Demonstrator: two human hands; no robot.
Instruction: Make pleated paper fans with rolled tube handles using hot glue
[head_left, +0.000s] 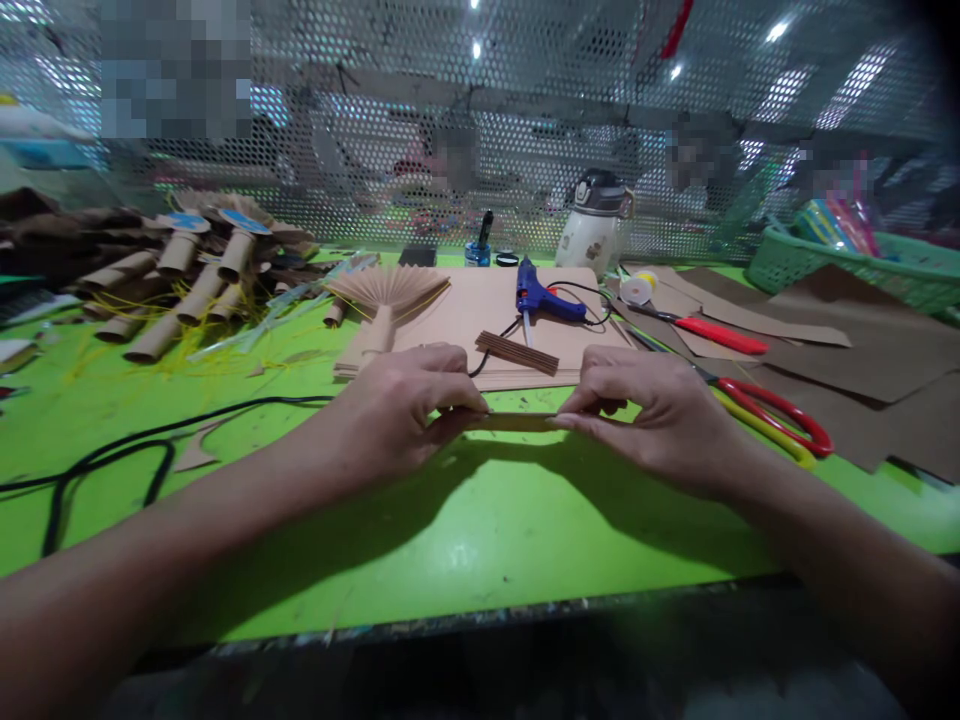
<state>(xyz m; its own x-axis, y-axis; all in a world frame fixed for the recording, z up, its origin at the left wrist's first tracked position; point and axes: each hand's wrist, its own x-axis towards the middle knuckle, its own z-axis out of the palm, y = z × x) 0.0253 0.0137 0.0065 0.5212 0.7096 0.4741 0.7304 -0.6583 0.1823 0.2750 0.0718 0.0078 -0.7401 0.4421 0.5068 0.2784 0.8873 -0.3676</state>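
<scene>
Brown paper rolls point(199, 295) w/ yellow string lie heaped twd the far L corner of our green desk point(465, 540). From the L edge a black cord point(259, 402) loops in, w/ a small paper scrap point(196, 453) just beside it. Further R, a pleated fan point(379, 285) lies over the L side of a sheet stack point(480, 300), spread end twd the desk's far edge. Nr the stack's near edge, our L hand point(412, 400) pinches the L end of a narrow paper strip point(519, 422) btwn thumb & fingers. We hold that strip level, lifted off the desk, btwn its near edge & the stack. By the far edge stands a blue bottle point(478, 253) w/ a black top. On the stack's R half: a ribbed strip point(517, 352), & behind it a blue glue gun point(544, 298). White flask point(592, 235) stands at the far edge. Our R hand point(660, 410) pinches the strip's R end, thumb vs. fingers too. Beyond it: a small white roll point(636, 289), a red-gripped tool point(724, 335), then red-handled scissors point(817, 435). Dark brown sheets point(862, 350) cover the R edge; a green basket point(795, 262) sits at the far R corner.
</scene>
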